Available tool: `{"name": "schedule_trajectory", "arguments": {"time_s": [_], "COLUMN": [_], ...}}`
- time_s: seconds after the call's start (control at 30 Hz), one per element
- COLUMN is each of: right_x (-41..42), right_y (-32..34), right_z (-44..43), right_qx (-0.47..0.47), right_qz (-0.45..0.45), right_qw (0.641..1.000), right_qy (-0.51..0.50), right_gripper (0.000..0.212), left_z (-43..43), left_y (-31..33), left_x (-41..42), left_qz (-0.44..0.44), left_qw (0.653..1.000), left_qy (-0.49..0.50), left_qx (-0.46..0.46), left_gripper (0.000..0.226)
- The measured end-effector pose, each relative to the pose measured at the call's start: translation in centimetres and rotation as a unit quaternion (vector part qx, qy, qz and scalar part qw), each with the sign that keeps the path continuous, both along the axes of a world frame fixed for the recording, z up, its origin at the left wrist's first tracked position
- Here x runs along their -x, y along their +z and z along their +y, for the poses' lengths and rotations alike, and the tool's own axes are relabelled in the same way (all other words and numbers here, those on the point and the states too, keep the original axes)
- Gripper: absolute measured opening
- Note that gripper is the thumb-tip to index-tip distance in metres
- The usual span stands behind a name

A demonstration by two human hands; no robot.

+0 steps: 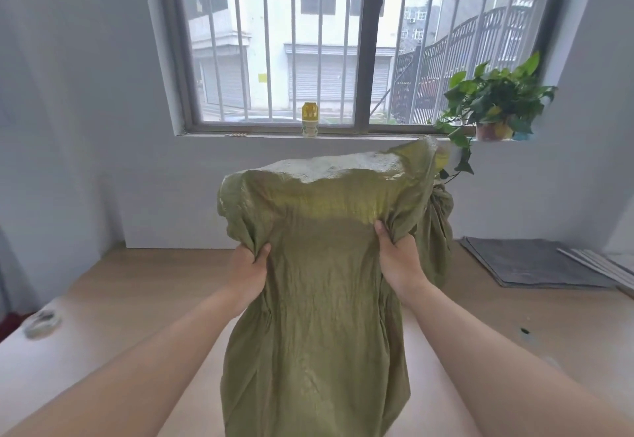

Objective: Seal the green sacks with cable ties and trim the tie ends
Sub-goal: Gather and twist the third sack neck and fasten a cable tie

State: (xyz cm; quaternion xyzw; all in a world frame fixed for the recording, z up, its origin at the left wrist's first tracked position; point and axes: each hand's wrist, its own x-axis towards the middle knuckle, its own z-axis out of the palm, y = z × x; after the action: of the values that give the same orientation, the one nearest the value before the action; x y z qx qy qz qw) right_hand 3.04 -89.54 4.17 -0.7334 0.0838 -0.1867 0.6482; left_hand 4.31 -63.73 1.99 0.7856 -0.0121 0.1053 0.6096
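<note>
Green sack (319,265) hangs pinched between left hand (248,273) and right hand (399,261), lifted probably to gather its mouth.

Left hand (248,273), right hand (399,260): bare forearms extended forward, raised; fingers of each gripping crumpled olive-green woven sack (319,316).

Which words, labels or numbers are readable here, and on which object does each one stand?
None can be read.
Label on the yellow-capped bottle: too blurred.
Yellow notice on the building outside: too small.
On the green sack: no print shows.
</note>
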Motion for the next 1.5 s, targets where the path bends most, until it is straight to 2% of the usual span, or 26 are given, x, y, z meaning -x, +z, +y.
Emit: {"name": "schedule_trajectory", "arguments": {"time_s": [0.07, 0.17, 0.23, 0.33, 0.4, 0.43, 0.53, 0.57, 0.67, 0.87, 1.0, 1.3, 1.43, 1.5], "right_x": [-0.1, -0.1, 0.2, 1.1, 1.5, 1.6, 1.6, 1.5, 1.3, 1.5, 2.1, 4.0, 4.5, 4.3], "right_y": [-0.1, -0.1, 0.0, -0.1, -0.4, -0.6, -0.9, -1.0, -1.6, -2.1, -1.7, -1.2, -1.5, -1.9], "right_z": [0.2, 0.7, 1.0, 1.1, 1.1, 1.1, 1.3, 1.3, 1.4, 1.4, 1.6, 2.2, 2.2, 2.1], "right_qx": [-0.005, -0.009, -0.026, -0.050, -0.041, -0.035, -0.027, -0.024, 0.006, 0.012, -0.004, 0.011, 0.013, 0.023], "right_qz": [0.014, 0.016, 0.013, -0.004, -0.010, -0.019, -0.032, -0.037, -0.051, -0.034, -0.019, -0.032, -0.012, 0.001], "right_qw": [1.000, 0.999, 0.998, 0.994, 0.991, 0.990, 0.990, 0.990, 0.992, 0.993, 0.994, 0.992, 0.990, 0.989], "right_qy": [0.010, 0.029, 0.049, 0.101, 0.130, 0.136, 0.135, 0.135, 0.118, 0.110, 0.110, 0.122, 0.143, 0.148], "right_gripper": [0.058, 0.045, 0.040, 0.041, 0.027, 0.021, 0.027, 0.030, 0.040, 0.043, 0.045, 0.045, 0.065, 0.065], "left_z": [-0.2, -0.4, -0.7, -1.6, -2.0, -2.1, -2.4, -2.5, -3.2, -4.3, -4.4, -5.8, -6.0, -6.1], "left_y": [-0.3, -0.3, -0.1, -0.4, -0.8, -0.9, -1.2, -1.4, -1.0, -0.8, -1.0, -0.5, -0.2, -0.1], "left_x": [0.0, 0.5, 0.9, 1.1, 1.1, 1.2, 1.4, 1.4, 2.1, 3.0, 3.0, 4.2, 4.7, 4.6], "left_qz": [0.033, 0.072, 0.063, 0.067, 0.081, 0.088, 0.087, 0.081, 0.065, 0.079, 0.118, 0.108, 0.141, 0.159], "left_qw": [0.998, 0.989, 0.983, 0.981, 0.983, 0.983, 0.987, 0.989, 0.993, 0.988, 0.978, 0.966, 0.946, 0.933], "left_qy": [-0.018, -0.103, -0.138, -0.120, -0.108, -0.111, -0.110, -0.106, -0.083, -0.064, -0.050, -0.061, -0.122, -0.156], "left_qx": [0.040, 0.079, 0.099, 0.135, 0.127, 0.118, 0.078, 0.065, 0.055, 0.115, 0.162, 0.226, 0.265, 0.283], "left_gripper": [0.049, 0.070, 0.071, 0.060, 0.059, 0.065, 0.084, 0.082, 0.058, 0.035, 0.043, 0.028, 0.027, 0.031]}}
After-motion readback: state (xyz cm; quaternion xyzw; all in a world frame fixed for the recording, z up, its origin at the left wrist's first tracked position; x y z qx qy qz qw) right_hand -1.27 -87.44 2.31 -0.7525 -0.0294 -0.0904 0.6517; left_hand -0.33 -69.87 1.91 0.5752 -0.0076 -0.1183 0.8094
